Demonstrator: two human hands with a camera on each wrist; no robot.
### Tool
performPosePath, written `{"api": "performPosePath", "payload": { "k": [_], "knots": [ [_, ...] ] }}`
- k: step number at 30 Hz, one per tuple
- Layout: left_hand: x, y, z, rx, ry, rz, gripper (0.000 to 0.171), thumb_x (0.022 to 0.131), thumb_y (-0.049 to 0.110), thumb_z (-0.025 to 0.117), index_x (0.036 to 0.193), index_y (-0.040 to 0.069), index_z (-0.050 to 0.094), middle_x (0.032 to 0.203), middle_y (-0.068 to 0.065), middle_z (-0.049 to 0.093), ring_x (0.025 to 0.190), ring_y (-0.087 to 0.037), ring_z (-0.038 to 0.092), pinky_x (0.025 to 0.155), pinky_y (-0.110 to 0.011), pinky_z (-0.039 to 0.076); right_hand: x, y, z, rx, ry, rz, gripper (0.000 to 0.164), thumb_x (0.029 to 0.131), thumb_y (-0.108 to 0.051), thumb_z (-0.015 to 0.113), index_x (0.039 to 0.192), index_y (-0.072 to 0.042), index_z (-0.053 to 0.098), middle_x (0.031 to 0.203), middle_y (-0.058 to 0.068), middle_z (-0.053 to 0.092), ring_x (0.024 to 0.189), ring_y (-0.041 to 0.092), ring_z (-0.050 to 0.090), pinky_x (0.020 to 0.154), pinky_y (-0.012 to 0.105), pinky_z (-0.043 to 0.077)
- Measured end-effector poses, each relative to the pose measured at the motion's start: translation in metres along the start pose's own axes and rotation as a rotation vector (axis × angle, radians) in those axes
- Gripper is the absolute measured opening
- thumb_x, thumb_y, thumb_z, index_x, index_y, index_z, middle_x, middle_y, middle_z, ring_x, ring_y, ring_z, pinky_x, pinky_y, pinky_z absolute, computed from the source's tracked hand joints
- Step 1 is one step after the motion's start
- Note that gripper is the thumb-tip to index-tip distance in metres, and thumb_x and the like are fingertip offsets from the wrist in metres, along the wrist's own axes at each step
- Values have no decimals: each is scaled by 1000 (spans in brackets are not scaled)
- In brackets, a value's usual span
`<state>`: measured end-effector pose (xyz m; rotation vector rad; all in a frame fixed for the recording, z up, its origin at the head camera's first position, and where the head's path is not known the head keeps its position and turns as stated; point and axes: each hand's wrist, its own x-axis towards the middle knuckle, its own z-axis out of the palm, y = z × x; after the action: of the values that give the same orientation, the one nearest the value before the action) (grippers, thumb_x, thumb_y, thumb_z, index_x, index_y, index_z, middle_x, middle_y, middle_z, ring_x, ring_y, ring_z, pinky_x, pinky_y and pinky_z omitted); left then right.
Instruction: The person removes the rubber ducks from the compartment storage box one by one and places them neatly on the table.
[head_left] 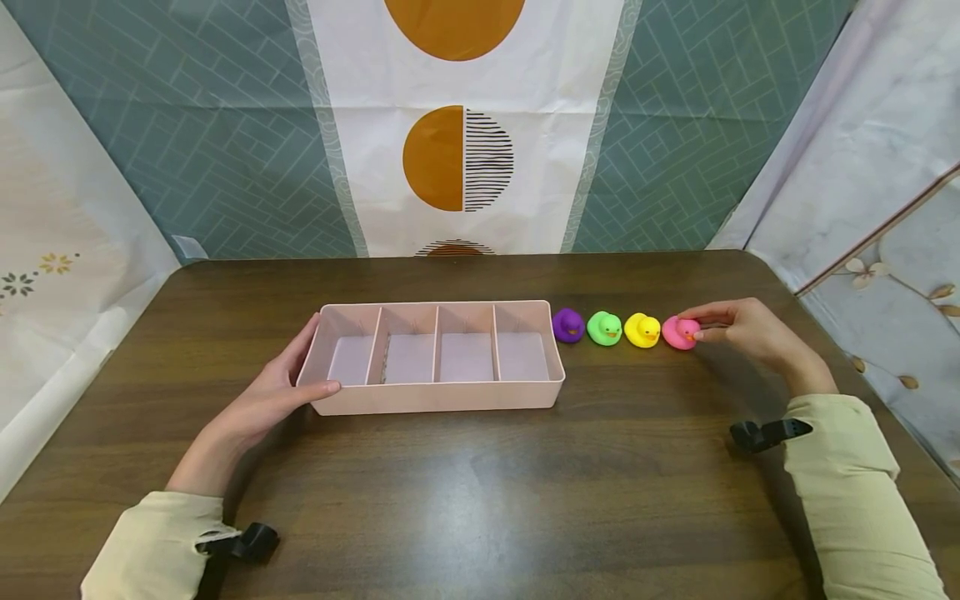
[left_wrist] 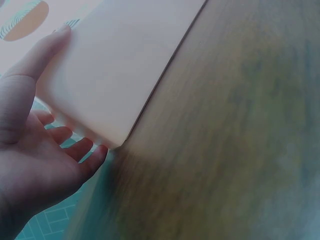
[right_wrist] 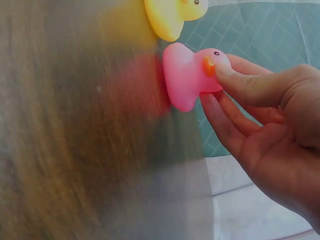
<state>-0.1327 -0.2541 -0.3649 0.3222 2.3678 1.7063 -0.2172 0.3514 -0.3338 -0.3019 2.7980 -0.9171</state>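
A pale pink box (head_left: 438,398) with several compartments in a row sits on the wooden table. My left hand (head_left: 272,390) grips its left end, thumb (left_wrist: 50,47) along the front wall and fingers (left_wrist: 77,149) against the end wall. To the right of the box, a purple rubber duck (head_left: 568,326), a green one (head_left: 604,328), a yellow one (head_left: 642,331) and a pink rubber duck (head_left: 679,333) stand in a line. My right hand (head_left: 750,332) pinches the pink duck by its head, between thumb and fingers. The compartments hold no ducks.
The brown wooden table (head_left: 450,500) has rounded far corners. Behind it hangs a green and white patterned cloth (head_left: 360,167), and white cloths drape at the left and right sides. The purple duck stands close by the box's right end.
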Motion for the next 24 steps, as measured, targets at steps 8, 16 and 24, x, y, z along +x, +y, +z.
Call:
{"api": "performPosePath", "payload": {
  "k": [8, 16, 24],
  "knots": [
    [1, -1, 0, 13, 1, -3, 94, 89, 12, 65, 157, 20, 0, 158, -15, 10, 131, -36, 24, 100, -45, 32, 2, 4, 3, 4, 5, 2, 44, 89, -18, 71, 124, 6, 62, 121, 27, 60, 113, 40, 52, 93, 56, 43],
    [1, -1, 1, 12, 3, -7, 95, 89, 13, 65, 157, 19, -1, 158, -17, 9, 131, -39, 23, 103, -59, 26, 0, 5, 3, 14, 1, -9, 44, 88, -17, 71, 125, 5, 61, 121, 27, 60, 114, 40, 51, 92, 54, 44],
    [2, -1, -1, 44, 5, 16, 96, 87, 12, 67, 157, 17, 1, 157, -19, 13, 127, -37, 29, 95, -29, 38, -2, 5, 2, 78, -41, 46, 59, 83, -13, 76, 133, 6, 53, 130, 30, 53, 123, 43, 44, 99, 60, 35]
  ]
}}
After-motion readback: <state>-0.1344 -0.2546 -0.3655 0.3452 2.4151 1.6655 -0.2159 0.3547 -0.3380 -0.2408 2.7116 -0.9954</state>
